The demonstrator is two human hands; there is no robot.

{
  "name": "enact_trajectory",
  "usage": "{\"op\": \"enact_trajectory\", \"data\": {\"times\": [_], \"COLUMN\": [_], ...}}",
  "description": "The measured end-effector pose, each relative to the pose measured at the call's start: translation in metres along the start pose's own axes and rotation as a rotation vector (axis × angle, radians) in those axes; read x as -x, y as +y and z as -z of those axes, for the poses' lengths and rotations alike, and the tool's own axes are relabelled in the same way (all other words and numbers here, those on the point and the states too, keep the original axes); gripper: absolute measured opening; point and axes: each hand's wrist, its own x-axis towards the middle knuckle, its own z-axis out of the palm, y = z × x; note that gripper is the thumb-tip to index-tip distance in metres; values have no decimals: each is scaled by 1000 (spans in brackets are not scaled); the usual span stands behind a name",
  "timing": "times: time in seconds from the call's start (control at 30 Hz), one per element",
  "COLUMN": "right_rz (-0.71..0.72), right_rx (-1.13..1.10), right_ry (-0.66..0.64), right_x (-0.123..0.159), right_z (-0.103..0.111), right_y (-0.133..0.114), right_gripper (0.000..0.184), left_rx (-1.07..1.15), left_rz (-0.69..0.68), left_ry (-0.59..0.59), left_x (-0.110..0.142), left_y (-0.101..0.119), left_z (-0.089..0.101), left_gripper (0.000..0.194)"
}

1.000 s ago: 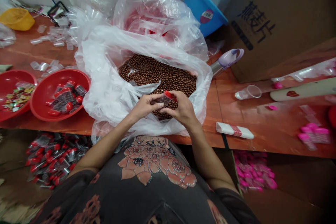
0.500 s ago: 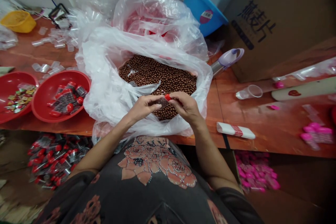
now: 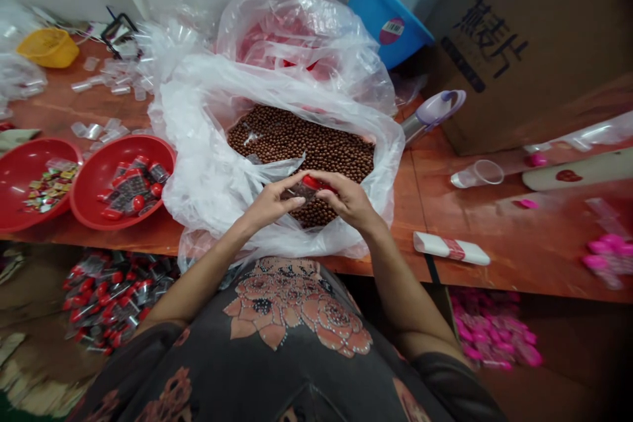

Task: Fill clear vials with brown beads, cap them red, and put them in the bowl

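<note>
My left hand (image 3: 271, 203) is closed round a small clear plastic jar (image 3: 301, 192) with dark contents. At the jar's right end my right hand (image 3: 349, 201) grips its red cap (image 3: 311, 181) between thumb and fingers. Whether the cap sits fully on the jar I cannot tell, since fingers cover part of it. Both hands are over the near side of a white plastic bag (image 3: 192, 145), opened wide and filled with small round brown balls (image 3: 306, 138). A torn flap of plastic lies across the balls just behind the jar.
Left of the bag, one red bowl (image 3: 82, 201) holds red-capped jars and another (image 3: 12, 211) holds wrapped sweets. Below the table edge lies a heap of red-capped jars (image 3: 111, 297). A purple-handled scoop (image 3: 435, 112), clear cup (image 3: 477, 173) and white packet (image 3: 451, 248) are on the right.
Both hands stay over the bag with the jar. My right fingers have shifted round the cap, and more red shows between the hands. The view has moved slightly left.
</note>
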Motion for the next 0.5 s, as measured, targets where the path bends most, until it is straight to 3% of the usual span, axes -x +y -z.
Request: {"op": "enact_trajectory", "data": {"times": [0.1, 0.17, 0.3, 0.5], "right_rz": [-160, -232, -229, -325], "right_rx": [-41, 147, 507, 450], "right_ry": [130, 170, -13, 11], "right_x": [0, 2, 11, 11], "right_z": [-7, -12, -22, -24], "right_y": [22, 41, 68, 73], "right_gripper": [44, 37, 25, 18], "left_rx": [218, 282, 346, 327], "left_rz": [97, 140, 175, 167], "left_ry": [26, 52, 65, 51], "left_x": [-2, -1, 1, 3], "left_y": [-3, -3, -2, -10], "left_z": [3, 6, 8, 6], "left_gripper": [70, 74, 75, 70]}}
